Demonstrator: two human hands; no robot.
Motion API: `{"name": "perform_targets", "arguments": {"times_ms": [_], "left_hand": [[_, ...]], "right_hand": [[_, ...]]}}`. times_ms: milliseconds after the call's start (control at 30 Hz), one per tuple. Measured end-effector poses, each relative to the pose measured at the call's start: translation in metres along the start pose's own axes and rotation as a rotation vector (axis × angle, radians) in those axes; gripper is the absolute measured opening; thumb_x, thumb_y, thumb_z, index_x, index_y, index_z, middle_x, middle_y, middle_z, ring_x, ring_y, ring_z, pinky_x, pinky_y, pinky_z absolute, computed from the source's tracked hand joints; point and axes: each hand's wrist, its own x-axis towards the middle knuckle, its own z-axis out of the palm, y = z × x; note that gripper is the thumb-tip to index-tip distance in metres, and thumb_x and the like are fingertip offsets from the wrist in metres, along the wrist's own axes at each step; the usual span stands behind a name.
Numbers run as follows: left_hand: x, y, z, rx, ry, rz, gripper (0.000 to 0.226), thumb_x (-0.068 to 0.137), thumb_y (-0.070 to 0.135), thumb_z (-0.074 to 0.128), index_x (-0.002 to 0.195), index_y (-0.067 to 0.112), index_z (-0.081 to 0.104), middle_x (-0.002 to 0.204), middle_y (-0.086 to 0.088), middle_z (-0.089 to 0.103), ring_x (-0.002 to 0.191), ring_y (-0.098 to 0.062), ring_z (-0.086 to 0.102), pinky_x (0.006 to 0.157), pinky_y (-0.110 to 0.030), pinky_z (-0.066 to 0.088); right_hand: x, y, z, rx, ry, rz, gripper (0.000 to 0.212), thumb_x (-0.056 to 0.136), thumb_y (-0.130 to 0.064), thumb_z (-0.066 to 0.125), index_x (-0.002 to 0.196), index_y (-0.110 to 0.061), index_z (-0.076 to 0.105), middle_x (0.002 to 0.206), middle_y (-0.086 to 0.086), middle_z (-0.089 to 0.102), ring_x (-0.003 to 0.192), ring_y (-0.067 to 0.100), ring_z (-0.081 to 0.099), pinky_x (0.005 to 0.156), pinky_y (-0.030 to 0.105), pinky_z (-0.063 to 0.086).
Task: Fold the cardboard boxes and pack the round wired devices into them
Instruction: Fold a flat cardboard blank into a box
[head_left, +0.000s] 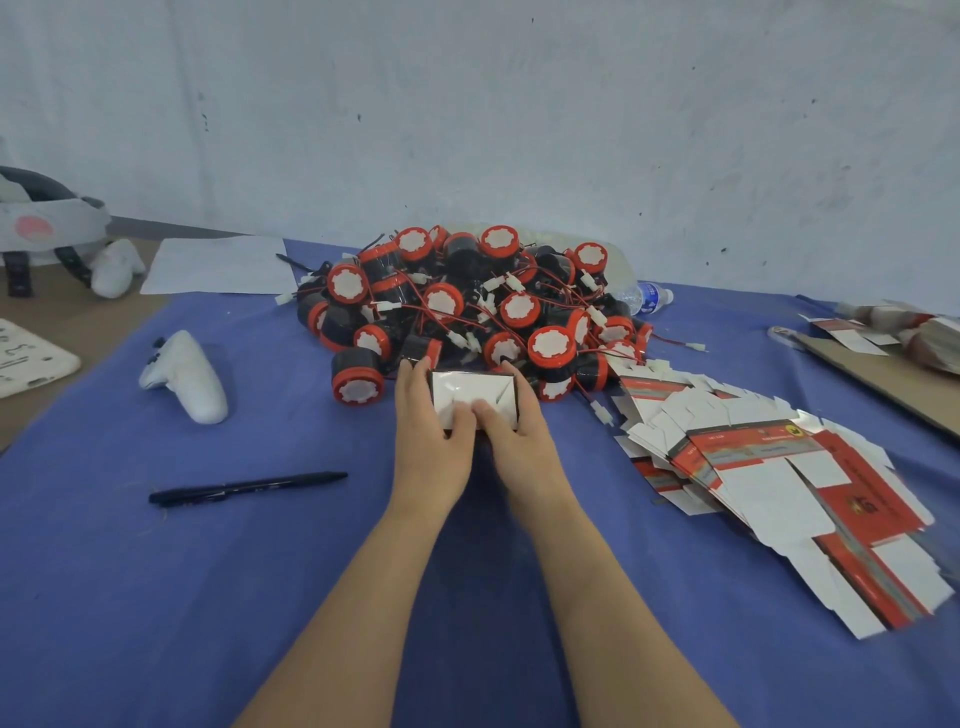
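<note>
Hands clasp white box (flaps folded inward).

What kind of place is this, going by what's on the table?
Probably a hand-packing workbench: a heap of round wired devices, a stack of flat cartons, and the left hand and right hand folding a box.

Soft, even light on my feed — barely any shadows. The wide lens bows the edges, and the flat boxes at right smear slightly.
</note>
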Motion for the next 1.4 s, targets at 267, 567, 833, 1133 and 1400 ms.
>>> {"name": "perform_targets", "arguments": {"times_ms": [267,567,833,1133,1400], "left_hand": [[-0.003,0.003,0.002,-0.150,-0.002,0.023,0.048,0.093,-0.001,0.044,0.134,0.021,0.037,0.139,-0.005,0.043,0.124,-0.020,0.047,0.101,-0.036,0.047],[0.011,0.012,-0.002,-0.441,-0.003,-0.364,0.067,0.096,0.060,0.028,0.149,0.020,0.032,0.153,0.001,0.035,0.139,-0.012,0.034,0.116,-0.035,0.028],[0.006,0.005,-0.008,-0.474,-0.169,-0.255,0.021,0.100,0.026,0.047,0.111,0.036,0.062,0.105,0.007,0.073,0.099,-0.013,0.068,0.081,-0.034,0.056],[0.001,0.011,-0.003,-0.460,-0.029,-0.355,0.039,0.094,0.055,0.044,0.106,0.023,0.064,0.097,-0.001,0.074,0.090,-0.019,0.071,0.069,-0.033,0.056],[-0.002,0.016,0.003,-0.661,-0.256,-0.499,0.078,0.074,0.063,0.061,0.137,0.020,0.044,0.129,0.000,0.060,0.105,-0.017,0.066,0.084,-0.036,0.054]], "right_hand": [[-0.001,-0.002,0.001,0.045,0.022,-0.037,0.055,0.092,-0.008,0.050,0.140,-0.033,0.042,0.128,-0.005,0.058,0.113,0.009,0.058,0.095,0.029,0.051],[-0.004,-0.011,-0.004,0.158,0.069,-0.174,0.022,0.101,-0.025,0.044,0.107,-0.029,0.064,0.114,-0.013,0.067,0.113,0.006,0.058,0.095,0.025,0.047],[-0.003,-0.018,-0.011,0.076,0.179,-0.197,0.022,0.102,-0.026,0.042,0.098,-0.035,0.062,0.095,-0.019,0.069,0.090,-0.006,0.063,0.068,0.007,0.047],[-0.012,-0.012,0.004,-0.006,0.184,-0.237,0.031,0.102,-0.033,0.039,0.088,-0.023,0.065,0.084,-0.007,0.071,0.078,0.003,0.065,0.064,0.015,0.051],[-0.008,-0.014,0.008,-0.414,0.301,-0.383,0.011,0.092,-0.030,0.059,0.091,-0.020,0.053,0.094,0.003,0.054,0.092,0.023,0.051,0.073,0.023,0.041]]}}
